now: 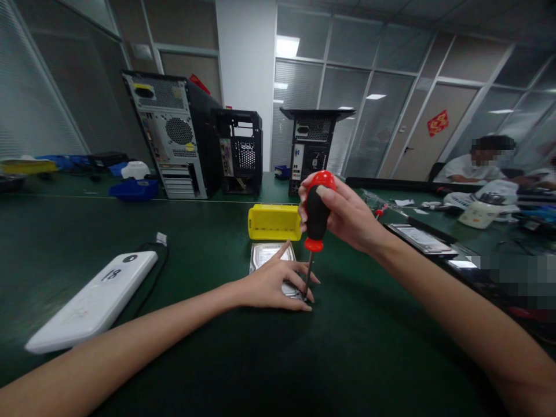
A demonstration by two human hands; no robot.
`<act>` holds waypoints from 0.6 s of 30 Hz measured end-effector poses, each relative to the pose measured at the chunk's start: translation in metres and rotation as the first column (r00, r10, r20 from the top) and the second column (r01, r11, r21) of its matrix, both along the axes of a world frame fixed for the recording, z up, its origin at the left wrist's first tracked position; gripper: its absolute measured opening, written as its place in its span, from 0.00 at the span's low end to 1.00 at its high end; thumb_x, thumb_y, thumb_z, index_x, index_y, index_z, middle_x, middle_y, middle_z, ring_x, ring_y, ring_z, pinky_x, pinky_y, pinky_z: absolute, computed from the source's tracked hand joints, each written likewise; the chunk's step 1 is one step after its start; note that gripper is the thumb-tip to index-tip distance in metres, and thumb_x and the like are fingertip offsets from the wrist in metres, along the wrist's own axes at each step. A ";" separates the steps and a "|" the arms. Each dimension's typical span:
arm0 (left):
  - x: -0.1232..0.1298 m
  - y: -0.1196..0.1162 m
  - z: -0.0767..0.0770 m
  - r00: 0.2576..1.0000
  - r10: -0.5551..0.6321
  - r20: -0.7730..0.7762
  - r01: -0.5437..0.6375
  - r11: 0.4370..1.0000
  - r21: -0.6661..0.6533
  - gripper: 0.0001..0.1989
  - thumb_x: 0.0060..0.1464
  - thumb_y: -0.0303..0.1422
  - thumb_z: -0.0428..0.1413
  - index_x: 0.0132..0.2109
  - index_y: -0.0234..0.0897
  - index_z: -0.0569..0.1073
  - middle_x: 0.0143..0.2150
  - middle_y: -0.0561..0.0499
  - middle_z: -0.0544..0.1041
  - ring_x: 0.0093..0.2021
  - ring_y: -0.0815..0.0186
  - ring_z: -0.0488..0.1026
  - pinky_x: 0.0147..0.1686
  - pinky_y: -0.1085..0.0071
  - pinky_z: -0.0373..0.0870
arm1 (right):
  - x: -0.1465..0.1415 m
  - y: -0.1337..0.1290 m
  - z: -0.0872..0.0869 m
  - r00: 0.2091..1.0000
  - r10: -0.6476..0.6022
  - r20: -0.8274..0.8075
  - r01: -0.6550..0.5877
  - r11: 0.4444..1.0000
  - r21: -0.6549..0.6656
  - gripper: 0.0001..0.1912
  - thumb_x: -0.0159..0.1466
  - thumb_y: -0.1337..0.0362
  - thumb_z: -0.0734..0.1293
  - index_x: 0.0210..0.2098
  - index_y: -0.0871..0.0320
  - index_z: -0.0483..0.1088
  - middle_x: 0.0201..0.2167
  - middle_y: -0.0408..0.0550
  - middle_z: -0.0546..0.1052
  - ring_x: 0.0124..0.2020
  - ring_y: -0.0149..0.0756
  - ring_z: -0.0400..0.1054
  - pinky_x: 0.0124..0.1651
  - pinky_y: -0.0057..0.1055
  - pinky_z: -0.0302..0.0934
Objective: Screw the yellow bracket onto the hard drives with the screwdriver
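Note:
A silver hard drive [262,253] lies flat on the green tabletop, partly covered by my left hand [278,282]. The fingers of that hand are spread over the drive and its right edge, resting on it rather than wrapped round it. My right hand [341,211] is closed round the handle of a red and black screwdriver [317,214]. The screwdriver stands nearly upright, its shaft passing beside my left fingers down to the drive's near right corner. My fingers hide the exact spot where the tip meets it.
Just behind the drive sits a yellow bin [274,223]. A white device marked 18 [98,298] with a black cable lies at left. Computer cases [174,136] stand at the back. Another drive [421,238] lies at right, and a person [478,165] sits beyond.

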State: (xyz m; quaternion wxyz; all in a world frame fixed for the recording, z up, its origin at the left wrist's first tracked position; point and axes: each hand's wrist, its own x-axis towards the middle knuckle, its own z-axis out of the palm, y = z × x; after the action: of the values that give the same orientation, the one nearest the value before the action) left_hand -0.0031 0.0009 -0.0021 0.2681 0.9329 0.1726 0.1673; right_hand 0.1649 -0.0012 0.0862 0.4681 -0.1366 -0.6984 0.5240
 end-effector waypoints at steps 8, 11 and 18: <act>0.000 0.001 -0.001 1.000 0.009 -0.016 -0.008 1.000 0.021 0.08 0.52 0.37 0.58 0.40 0.44 0.77 0.52 0.52 0.72 0.60 0.61 0.61 0.62 0.56 0.20 | -0.005 -0.007 -0.002 0.998 0.053 -0.040 -0.049 0.994 0.095 0.14 0.60 0.61 0.65 0.39 0.53 0.53 0.23 0.34 0.64 0.15 0.21 0.58 0.19 0.22 0.58; 0.000 -0.001 -0.001 1.000 0.010 -0.010 -0.010 0.999 0.037 0.07 0.52 0.36 0.58 0.39 0.44 0.77 0.51 0.53 0.73 0.59 0.61 0.62 0.62 0.56 0.20 | -0.007 -0.012 0.001 0.996 0.073 -0.049 -0.071 0.997 0.040 0.12 0.62 0.55 0.59 0.41 0.53 0.55 0.24 0.37 0.64 0.18 0.23 0.60 0.23 0.26 0.61; -0.001 -0.002 -0.001 1.000 0.017 0.013 -0.017 1.000 0.021 0.07 0.51 0.37 0.58 0.39 0.44 0.77 0.51 0.53 0.73 0.56 0.61 0.66 0.61 0.56 0.20 | 0.001 -0.007 0.006 0.996 0.051 0.069 -0.049 0.998 -0.037 0.13 0.64 0.56 0.58 0.45 0.55 0.60 0.31 0.42 0.67 0.29 0.29 0.67 0.35 0.32 0.67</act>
State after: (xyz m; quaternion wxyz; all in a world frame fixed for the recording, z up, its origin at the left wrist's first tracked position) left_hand -0.0037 -0.0007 -0.0029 0.2581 0.9330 0.1771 0.1776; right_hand 0.1659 -0.0080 0.0925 0.4276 -0.1457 -0.7081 0.5428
